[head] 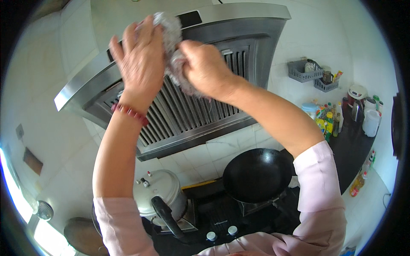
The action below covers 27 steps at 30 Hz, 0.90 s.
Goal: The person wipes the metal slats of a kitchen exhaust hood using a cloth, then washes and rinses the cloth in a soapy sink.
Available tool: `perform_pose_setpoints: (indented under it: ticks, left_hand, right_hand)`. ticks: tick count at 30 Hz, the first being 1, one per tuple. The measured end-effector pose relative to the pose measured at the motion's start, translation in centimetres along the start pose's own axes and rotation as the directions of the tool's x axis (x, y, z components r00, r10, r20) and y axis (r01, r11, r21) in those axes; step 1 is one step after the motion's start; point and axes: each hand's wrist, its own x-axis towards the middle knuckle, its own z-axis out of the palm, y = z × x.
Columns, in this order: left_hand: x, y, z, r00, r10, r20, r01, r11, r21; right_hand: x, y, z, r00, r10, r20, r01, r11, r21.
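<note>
Both my arms reach up to a stainless-steel range hood (262,41) mounted over the stove. A crumpled grey cloth (171,30) lies against the hood's front edge and hangs down over its slatted filter (179,112). My left hand (142,57), with a red beaded bracelet at the wrist, presses the upper part of the cloth with its fingers spread against the front panel. Lower and to the right, my right hand (205,68) is closed around a bunched part of the same cloth. The hood's dark display panel (189,19) shows just right of the cloth.
Below the hood, a pressure cooker (160,188) and a black wok (259,176) sit on the black gas stove (217,208). Bottles (329,124), an electric kettle (357,112) and a rice cooker (357,92) crowd the right counter. Grey baskets (304,72) hang on the wall.
</note>
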Motion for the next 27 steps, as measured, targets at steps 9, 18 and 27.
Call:
perform_pose_setpoints:
  ticks: [9,18,27]
  left_hand:
    - [1.2,3.5,3.8,0.98,0.104,-0.168,-0.125,0.985,-0.121]
    - [-3.5,-3.4,1.6,0.989,0.051,-0.139,-0.065,0.993,-0.095]
    - [-3.6,-1.8,0.0,1.0,0.021,0.023,-0.017,0.989,-0.144]
  right_hand:
    - [-1.6,2.2,-3.2,0.965,0.246,0.092,-0.244,0.969,-0.027]
    - [-0.9,-0.7,-0.1,0.991,0.084,0.102,-0.097,0.987,0.125]
    - [-0.6,-0.8,3.3,0.941,0.138,0.308,-0.197,0.965,0.171]
